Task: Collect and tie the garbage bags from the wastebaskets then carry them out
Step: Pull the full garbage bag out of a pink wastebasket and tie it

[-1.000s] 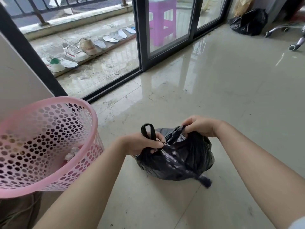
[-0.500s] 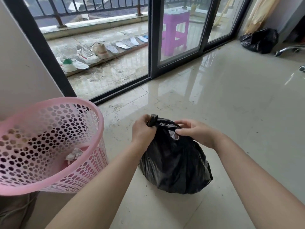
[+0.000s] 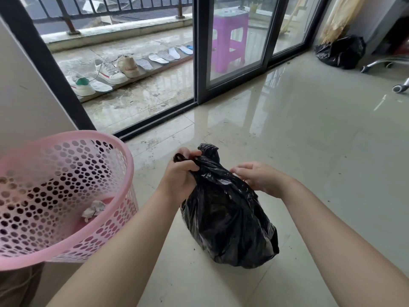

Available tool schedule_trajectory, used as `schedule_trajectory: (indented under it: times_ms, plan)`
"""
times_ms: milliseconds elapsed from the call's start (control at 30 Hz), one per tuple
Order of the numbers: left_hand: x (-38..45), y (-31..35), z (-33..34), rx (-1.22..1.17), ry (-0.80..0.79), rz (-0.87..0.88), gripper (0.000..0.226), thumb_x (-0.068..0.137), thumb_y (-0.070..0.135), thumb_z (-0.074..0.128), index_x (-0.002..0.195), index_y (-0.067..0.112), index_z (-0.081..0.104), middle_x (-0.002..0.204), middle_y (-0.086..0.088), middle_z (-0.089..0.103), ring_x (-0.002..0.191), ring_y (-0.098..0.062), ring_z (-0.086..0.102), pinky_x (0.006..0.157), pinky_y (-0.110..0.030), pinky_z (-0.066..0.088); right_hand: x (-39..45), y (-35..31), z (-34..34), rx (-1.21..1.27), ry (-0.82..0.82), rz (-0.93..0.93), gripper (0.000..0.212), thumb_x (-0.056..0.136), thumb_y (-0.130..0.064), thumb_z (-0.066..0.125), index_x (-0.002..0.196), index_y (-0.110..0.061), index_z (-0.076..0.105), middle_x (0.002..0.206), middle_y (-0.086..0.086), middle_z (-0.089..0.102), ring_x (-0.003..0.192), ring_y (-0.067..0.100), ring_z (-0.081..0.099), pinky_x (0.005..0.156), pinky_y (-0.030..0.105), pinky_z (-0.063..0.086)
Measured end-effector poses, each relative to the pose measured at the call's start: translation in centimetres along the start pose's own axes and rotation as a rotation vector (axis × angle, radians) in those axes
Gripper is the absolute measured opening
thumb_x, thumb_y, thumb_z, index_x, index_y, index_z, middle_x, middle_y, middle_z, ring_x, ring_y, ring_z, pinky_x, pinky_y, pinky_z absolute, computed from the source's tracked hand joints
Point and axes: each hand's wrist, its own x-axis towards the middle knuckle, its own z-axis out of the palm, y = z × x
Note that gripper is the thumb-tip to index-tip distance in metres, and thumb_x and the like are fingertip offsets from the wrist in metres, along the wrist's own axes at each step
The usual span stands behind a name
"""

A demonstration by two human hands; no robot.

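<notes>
A full black garbage bag [image 3: 230, 220] stands on the tiled floor in front of me. My left hand [image 3: 180, 176] grips the gathered neck and handles of the bag at its top left. Just right of the bag's top, my right hand [image 3: 259, 177] hovers with its fingers loosely spread and holds nothing. A pink perforated wastebasket [image 3: 55, 196] stands at the left with a crumpled white paper [image 3: 94, 210] on its bottom.
A second black garbage bag [image 3: 342, 52] lies at the far right by a curtain. Chair legs with a castor [image 3: 400, 87] reach in from the right edge. Sliding glass doors [image 3: 232, 47] open to a balcony with shoes [image 3: 108, 73] and a purple stool [image 3: 230, 38].
My left hand gathered both bag handles into one grip at the top. My right hand let go of the bag's handle and drew back to the right, fingers spread.
</notes>
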Motion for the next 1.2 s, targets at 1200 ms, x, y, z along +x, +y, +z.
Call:
schedule_trajectory:
  times_ms: [1200]
  plan:
    - [0.1,0.0,-0.7,-0.096,0.110,0.045,0.032,0.059,-0.014,0.023,0.051,0.011,0.041,0.063,-0.004,0.064,0.087,-0.022,0.054,0.089,-0.035,0.042,-1.4,-2.5,-4.6,-0.052,0.154,-0.245,0.022,0.086,0.003,0.056,0.075,-0.015,0.055,0.056,-0.002,0.045,0.045,0.006,0.042,0.046,0.015,0.037]
